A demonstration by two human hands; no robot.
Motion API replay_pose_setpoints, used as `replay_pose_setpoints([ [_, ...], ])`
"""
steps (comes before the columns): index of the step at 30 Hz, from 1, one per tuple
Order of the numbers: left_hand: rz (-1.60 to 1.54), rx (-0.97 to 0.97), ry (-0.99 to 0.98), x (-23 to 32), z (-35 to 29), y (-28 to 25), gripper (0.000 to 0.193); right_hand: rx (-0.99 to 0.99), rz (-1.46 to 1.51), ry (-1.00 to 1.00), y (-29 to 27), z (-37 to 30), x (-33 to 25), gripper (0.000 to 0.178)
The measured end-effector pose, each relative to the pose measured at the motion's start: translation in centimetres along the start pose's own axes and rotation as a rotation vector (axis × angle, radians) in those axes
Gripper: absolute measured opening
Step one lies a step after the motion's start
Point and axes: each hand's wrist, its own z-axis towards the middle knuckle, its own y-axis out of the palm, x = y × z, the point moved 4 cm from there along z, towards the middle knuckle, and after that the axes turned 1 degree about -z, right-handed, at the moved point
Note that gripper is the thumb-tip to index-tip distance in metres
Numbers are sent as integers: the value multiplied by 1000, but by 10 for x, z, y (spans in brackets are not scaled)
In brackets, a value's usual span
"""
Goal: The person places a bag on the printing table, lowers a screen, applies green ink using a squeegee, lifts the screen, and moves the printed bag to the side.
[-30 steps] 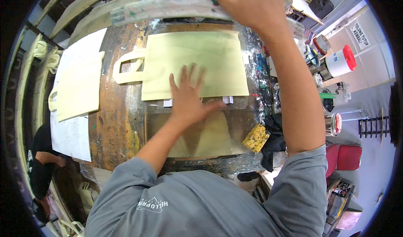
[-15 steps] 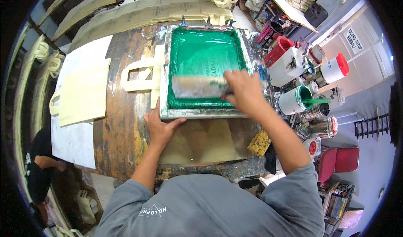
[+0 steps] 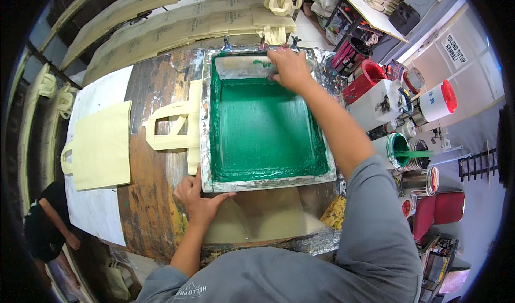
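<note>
A screen printing frame [image 3: 271, 185] with green ink spread over its mesh lies on the worktable. My right hand [image 3: 292, 69] is closed on a wide squeegee [image 3: 238, 68] at the far end of the frame, inside its rim. At the near left corner, my left hand [image 3: 197, 200] grips the frame, thumb along the front edge and fingers at the left side. From under the frame's left side a pale yellow cloth bag [image 3: 194, 126] sticks out, its handles lying on the table. The rest of that bag is hidden.
Another pale bag [image 3: 104, 144] lies on white paper at left. Racks of bags [image 3: 177, 26] stand beyond the table. Ink containers, among them a green-ink bucket [image 3: 397, 150], crowd the right side. A yellow sponge [image 3: 335, 212] sits near my right arm. Another person [image 3: 48, 225] is at lower left.
My right hand has pushed the squeegee away from me, from mid-frame to the far end. Green ink now covers the printed design on the mesh. My left hand stays at the corner.
</note>
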Motion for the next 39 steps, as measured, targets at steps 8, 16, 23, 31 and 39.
replay_pose_setpoints([
  [8, -68, 300, 521, 109, 225, -6, 103, -5, -85, 54, 21, 16, 10, 68],
  [16, 209, 281, 657, 101, 315, 80, 59, 31, -81, 50, 16, -13, -10, 45],
  [23, 230, 272, 658, 105, 228, 47, 58, -55, -29, 55, -22, -82, -54, 53],
  [31, 181, 144, 652, 106, 90, 6, 54, -134, 43, 61, -84, -197, -119, 50],
  [39, -107, 157, 499, 69, 42, -29, 127, -256, 81, 103, -113, -199, -128, 51],
])
